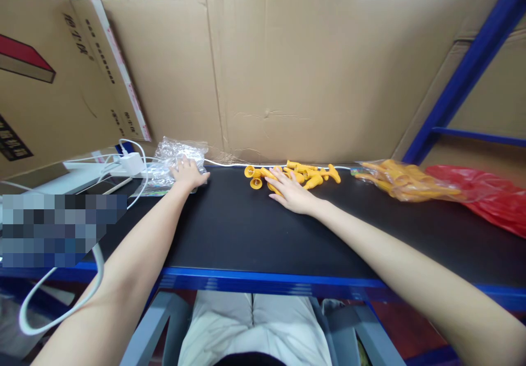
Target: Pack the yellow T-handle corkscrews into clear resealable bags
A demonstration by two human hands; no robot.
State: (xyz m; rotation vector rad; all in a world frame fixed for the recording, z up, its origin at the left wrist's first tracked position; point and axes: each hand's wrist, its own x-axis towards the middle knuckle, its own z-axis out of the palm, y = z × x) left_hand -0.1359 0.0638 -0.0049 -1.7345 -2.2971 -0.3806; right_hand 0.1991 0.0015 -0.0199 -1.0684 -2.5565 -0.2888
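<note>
My left hand [188, 174] lies on a pile of clear plastic bags [176, 160] at the back left of the black table [246, 234], fingers curled down onto the top bag. My right hand [290, 190] rests flat with fingers stretched out, its fingertips touching a heap of small yellow plastic pieces [293, 174] near the cardboard wall. It holds nothing.
A clear bag of more yellow pieces [405, 182] and a red plastic bag [485, 196] lie at the right. A white charger and cables [129, 163] sit at the left. A cardboard wall [308, 70] closes the back. Blue shelf posts [464, 75] stand at the right.
</note>
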